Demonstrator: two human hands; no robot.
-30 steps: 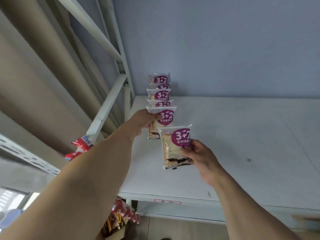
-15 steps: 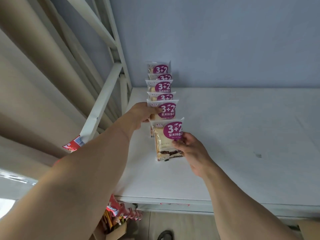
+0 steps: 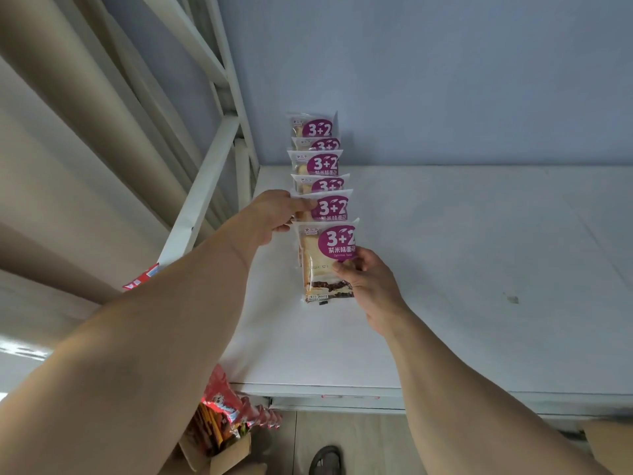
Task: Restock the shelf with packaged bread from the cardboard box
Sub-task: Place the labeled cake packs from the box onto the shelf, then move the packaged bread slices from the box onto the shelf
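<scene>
Head view, sole entry.

Shelf (image 3: 445, 269): white board against a pale wall, metal upright at its left end.

Bread row (image 3: 317, 166): five packs standing on edge, purple "3+2" labels facing out, running from the back wall toward the front along the shelf's left side; faced this way so labels read from the aisle.

Front pack (image 3: 325, 262): sixth item, upright, just ahead of the row and overlapping it.

Right hand (image 3: 368, 286): fingers and thumb curled round the front pack's right edge, pinching it; judged to be seating it square against the row.

Left hand (image 3: 277, 214): fingers closed on the upper left edge of the fifth pack (image 3: 327, 209), apparently steadying the row so it does not topple while the new pack goes in.

Cardboard box (image 3: 222, 454): below the shelf, at floor level, holding red snack packets (image 3: 233, 409); no bread visible in it.

Sandal toe (image 3: 325, 461): on the floor.
</scene>
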